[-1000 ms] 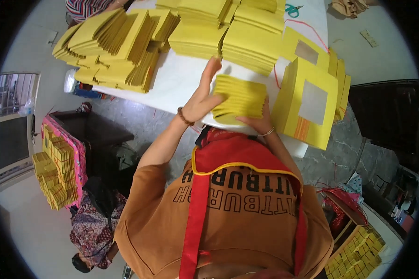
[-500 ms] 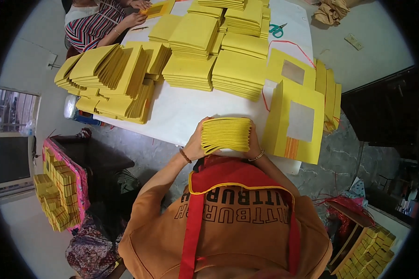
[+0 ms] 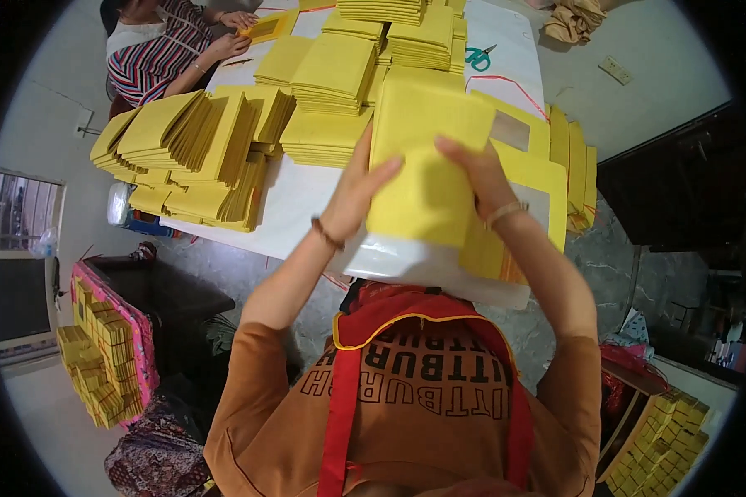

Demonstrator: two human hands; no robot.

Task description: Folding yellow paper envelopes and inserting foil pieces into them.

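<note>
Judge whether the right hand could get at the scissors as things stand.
Probably not without letting go first: the right hand and left hand both hold the yellow stack. The scissors lie uncovered on the white table beyond it.

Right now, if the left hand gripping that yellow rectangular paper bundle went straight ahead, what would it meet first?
Beyond the held bundle, the left hand would probably meet the nearest stack of folded yellow paper; depth is unclear.

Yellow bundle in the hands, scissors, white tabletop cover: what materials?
Yellow bundle: likely paper or thin card; matte, flat face without glare.
Scissors: handles probably plastic, evenly green; blades likely metal, thin and darker.
White tabletop cover: possibly plastic sheeting; glossy highlights near the front edge.
</note>
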